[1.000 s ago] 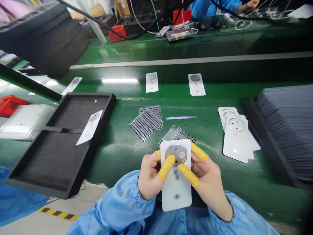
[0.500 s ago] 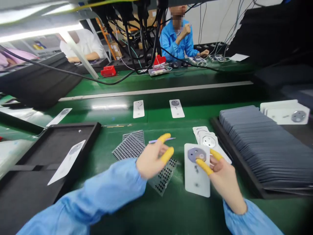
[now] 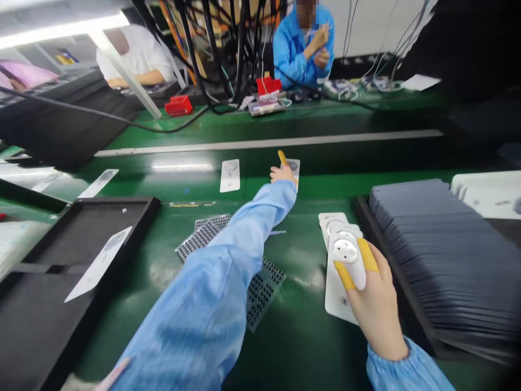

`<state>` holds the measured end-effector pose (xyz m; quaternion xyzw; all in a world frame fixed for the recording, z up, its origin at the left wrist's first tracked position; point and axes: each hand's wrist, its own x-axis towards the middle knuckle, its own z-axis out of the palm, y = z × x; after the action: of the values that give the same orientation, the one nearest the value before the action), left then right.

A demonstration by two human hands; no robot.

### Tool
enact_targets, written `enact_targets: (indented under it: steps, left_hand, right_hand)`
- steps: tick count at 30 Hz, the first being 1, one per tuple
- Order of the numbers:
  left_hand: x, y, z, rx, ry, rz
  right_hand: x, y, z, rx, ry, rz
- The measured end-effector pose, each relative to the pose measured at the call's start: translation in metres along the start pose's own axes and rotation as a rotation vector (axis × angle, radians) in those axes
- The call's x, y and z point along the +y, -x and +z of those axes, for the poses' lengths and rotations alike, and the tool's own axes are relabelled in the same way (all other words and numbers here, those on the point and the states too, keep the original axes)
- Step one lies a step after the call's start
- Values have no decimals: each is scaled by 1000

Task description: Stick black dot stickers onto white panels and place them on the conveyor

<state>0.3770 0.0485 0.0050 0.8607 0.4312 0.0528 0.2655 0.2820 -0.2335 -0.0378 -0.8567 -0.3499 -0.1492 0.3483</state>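
Note:
My left hand [image 3: 284, 172] reaches far forward to a white card [image 3: 296, 171] on the green surface, its yellow-tipped fingers apart over the card's left side. In my right hand [image 3: 372, 288] a small white plate with a round, holed face [image 3: 345, 252] is held between two yellow-covered fingertips. It sits above a larger white card [image 3: 336, 296] and overlaps more white pieces [image 3: 331, 220]. Sheets of small black dots [image 3: 262, 293] lie under and beside my left sleeve. A thin purple tool [image 3: 278, 233] shows just right of that sleeve.
Another white card [image 3: 230, 176] lies ahead. At the left, a black tray [image 3: 152, 209] holds a card. A black tray [image 3: 391, 271] at the right holds many dark sheets [image 3: 435, 244], with white cards [image 3: 488, 190] behind. Two people sit across the bench, beyond hanging cables.
My left hand has stretched forward to the far card. My right hand has left the larger card, which now lies by the pile, and has taken hold of a small plate.

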Motion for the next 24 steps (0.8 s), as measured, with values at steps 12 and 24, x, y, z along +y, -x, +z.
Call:
enact_targets:
  steps: [12,24]
  left_hand:
    - [-127,68,-91,-80,612,107]
    - [-251,270,-81,-427,1006,-154]
  right_hand:
    - [-84,42,51,-362,-50,-206]
    - [-106,18,44,-757,-1038,603]
